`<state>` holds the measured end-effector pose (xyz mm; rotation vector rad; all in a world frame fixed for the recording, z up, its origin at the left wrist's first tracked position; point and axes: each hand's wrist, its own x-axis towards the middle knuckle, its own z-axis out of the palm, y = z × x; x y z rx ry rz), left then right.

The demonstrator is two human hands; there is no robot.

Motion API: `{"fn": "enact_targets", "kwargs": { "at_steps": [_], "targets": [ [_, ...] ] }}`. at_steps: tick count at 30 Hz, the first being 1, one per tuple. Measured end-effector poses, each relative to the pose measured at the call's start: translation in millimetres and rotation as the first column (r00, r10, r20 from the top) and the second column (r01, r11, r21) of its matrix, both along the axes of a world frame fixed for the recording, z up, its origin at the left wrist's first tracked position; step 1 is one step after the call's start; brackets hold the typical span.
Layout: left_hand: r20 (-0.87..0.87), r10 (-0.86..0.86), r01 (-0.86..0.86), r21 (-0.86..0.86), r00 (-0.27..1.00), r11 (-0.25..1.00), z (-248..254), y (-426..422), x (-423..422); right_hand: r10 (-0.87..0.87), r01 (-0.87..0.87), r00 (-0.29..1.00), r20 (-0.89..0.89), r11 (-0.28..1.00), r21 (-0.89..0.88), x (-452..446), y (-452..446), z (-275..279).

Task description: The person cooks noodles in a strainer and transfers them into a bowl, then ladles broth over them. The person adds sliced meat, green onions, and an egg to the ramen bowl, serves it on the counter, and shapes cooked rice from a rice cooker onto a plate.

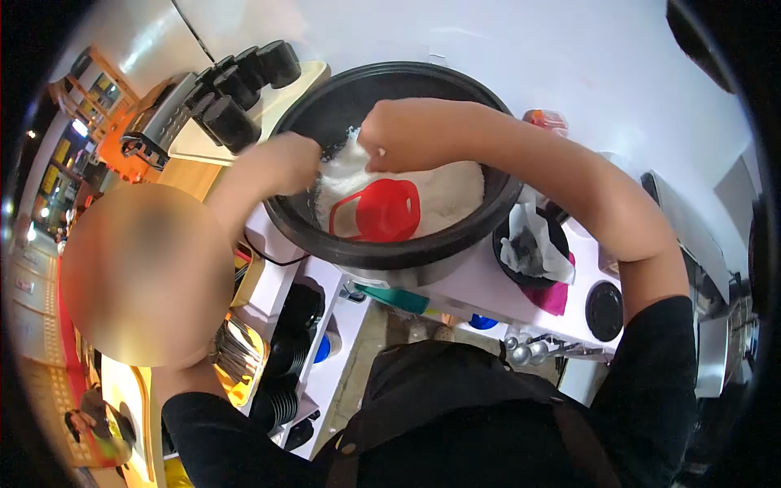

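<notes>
A large black round pot point(393, 259) stands in front of me, partly filled with white grains that look like rice point(455, 191). On the grains lies a red plastic tool point(389, 210) with a looped handle; its exact kind is unclear. My left hand point(297, 163) is closed at the pot's inner left wall. Fingers curled, my right hand point(386, 138) is over the grains towards the back of the pot. Whatever either hand grips is hidden. Neither hand touches the red tool.
Several black cups point(232, 122) stand on a pale tray point(191, 145) at back left. Right of the pot is a black bin point(533, 244) with a crumpled white liner, near a round black lid point(604, 311). Black bowls point(289, 354) fill a lower shelf. A blurred disc covers part of the left side.
</notes>
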<state>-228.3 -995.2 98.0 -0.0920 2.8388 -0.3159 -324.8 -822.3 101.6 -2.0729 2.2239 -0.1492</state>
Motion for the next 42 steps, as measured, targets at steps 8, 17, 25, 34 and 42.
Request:
{"fn": "enact_targets", "kwargs": {
  "at_steps": [8, 17, 25, 34, 42],
  "targets": [
    [-0.408, 0.109, -0.051, 0.152, 0.906, 0.987, 68.5, -43.3, 13.3, 0.256, -0.237, 0.967, -0.001, 0.895, 0.379, 12.7, -97.7, -62.4],
    [-0.455, -0.082, 0.085, -0.014, 0.887, 0.996, 38.4, -55.1, 2.1, -0.05, -0.057, 0.976, 0.213, 0.882, 0.467, -29.4, -82.2, -40.7],
    [-0.128, -0.581, 0.463, -0.479, 0.804, 0.746, -48.3, -52.5, -142.9, -0.601, 0.531, 0.601, 0.527, 0.793, 0.299, -46.3, 29.6, -4.4],
    [0.059, -0.692, 0.685, -0.222, 0.72, 0.694, -40.8, -59.9, -124.6, -0.581, 0.6, 0.355, 0.733, 0.743, 0.299, -12.4, 39.2, -11.4],
    [0.288, -0.588, 0.622, -0.035, 0.756, 0.782, -21.8, -38.9, -61.7, -0.487, 0.386, 0.648, 0.585, 0.873, 0.299, -12.5, 27.3, -58.2]
  ]
}}
